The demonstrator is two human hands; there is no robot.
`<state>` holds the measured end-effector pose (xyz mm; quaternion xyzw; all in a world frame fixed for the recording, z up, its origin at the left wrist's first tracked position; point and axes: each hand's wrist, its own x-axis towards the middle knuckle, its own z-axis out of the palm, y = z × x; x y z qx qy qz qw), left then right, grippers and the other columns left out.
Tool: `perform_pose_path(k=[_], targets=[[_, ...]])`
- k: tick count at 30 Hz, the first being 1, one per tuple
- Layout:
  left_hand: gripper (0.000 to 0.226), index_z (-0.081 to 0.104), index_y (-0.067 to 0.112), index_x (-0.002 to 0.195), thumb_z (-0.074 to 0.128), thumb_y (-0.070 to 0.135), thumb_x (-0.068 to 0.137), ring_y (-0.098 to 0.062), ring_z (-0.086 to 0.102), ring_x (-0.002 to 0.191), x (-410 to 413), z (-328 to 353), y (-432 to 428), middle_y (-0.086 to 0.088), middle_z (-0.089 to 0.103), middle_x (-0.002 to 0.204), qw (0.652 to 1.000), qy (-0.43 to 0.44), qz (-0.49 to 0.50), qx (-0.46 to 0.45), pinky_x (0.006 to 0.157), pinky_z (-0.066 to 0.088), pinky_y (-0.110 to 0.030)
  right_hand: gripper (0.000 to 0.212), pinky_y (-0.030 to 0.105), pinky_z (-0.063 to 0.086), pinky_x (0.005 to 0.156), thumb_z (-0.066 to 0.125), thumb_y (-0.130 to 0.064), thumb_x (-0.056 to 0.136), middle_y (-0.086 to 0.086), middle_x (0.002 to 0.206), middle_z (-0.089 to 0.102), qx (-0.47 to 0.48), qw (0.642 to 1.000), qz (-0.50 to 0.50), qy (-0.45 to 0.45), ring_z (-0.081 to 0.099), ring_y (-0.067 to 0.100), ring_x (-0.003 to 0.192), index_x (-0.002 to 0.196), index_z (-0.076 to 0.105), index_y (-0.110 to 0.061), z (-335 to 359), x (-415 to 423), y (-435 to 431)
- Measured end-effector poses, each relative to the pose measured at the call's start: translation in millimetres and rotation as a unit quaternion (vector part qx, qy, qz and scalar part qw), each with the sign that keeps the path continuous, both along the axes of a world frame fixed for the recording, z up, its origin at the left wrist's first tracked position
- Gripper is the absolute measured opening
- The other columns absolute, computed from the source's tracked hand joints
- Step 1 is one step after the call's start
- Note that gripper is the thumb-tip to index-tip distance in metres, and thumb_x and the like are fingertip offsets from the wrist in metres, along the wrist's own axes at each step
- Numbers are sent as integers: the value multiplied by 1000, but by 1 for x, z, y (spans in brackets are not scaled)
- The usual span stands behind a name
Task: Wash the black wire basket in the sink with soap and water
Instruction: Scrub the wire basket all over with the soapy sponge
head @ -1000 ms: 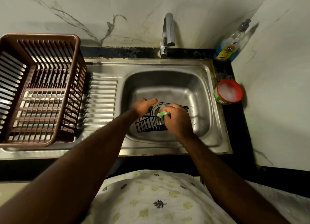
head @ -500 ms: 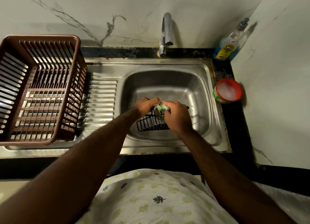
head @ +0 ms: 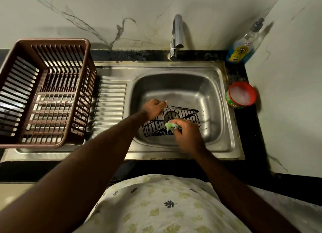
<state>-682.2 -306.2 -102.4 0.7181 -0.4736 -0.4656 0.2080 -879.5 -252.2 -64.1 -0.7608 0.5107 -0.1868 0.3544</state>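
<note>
standing at steel sink (head: 217, 86) in black counter (head: 250, 131), marble walls (head: 104, 14). black wire basket (head: 188, 113) in the basin, tilted, long axis left to right. left hand (head: 153, 109) grips its left rim; right hand (head: 189, 134) clutches green scrubber (head: 171, 125) against it.

Black wire basket (head: 184, 116), green sponge (head: 171, 126), brown rack (head: 43, 93).

One sink (head: 224, 110) with one tap (head: 176, 35). Two open-sided holders: one black wire basket (head: 188, 113) in the sink and one brown plastic rack (head: 52, 41) on the drainboard. One green sponge (head: 171, 125). Two soap containers on the one counter (head: 250, 128): one pump bottle (head: 242, 48) and one round tub (head: 241, 95). Two hands: one left hand (head: 153, 109) and one right hand (head: 188, 135).
</note>
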Motion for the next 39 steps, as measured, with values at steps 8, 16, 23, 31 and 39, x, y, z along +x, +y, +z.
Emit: perform_pose_path(k=[8, 16, 23, 31, 39], targets=[[52, 67, 7, 80, 45, 46, 107, -20, 63, 66, -4, 11, -14, -7, 67, 75, 989, -122, -80, 10, 69, 55, -33, 29, -1, 43, 62, 68, -9, 92, -14, 100, 66, 72, 983, -152, -70, 57, -15, 82, 119, 71, -18, 1, -15, -4], [51, 60, 16, 75, 39, 50, 107, -22, 66, 76, -13, 27, -21, -9, 66, 82, 964, -211, -158, 36, 83, 58, -40, 32, 16, 54, 67, 66, -9, 89, -5, 103, 70, 153, 954, -230, -119, 67, 11, 90, 119, 68, -20, -2, -1, -21], [55, 68, 9, 83, 36, 46, 108, -24, 65, 89, -20, 25, -19, -14, 69, 95, 949, -251, -185, 46, 86, 55, -36, 32, 10, 44, 55, 71, -10, 85, -9, 93, 66, 163, 935, -270, -161, 61, 2, 78, 114, 62, -22, 6, 11, -27], [59, 64, 4, 70, 41, 43, 108, -20, 54, 61, -18, 31, -19, -7, 56, 64, 983, -164, -77, -25, 62, 46, -31, 30, 5, 45, 70, 72, -6, 84, -4, 99, 72, -8, 981, -171, -95, 64, 10, 85, 113, 73, -14, 19, -4, -32], [54, 58, 16, 62, 43, 38, 109, -10, 52, 52, -23, 59, -17, -1, 58, 60, 988, -118, -53, -88, 54, 42, -25, 36, 36, 55, 82, 59, 2, 81, 9, 102, 73, -172, 984, -45, 25, 64, 29, 95, 111, 74, -8, 27, 20, -43]])
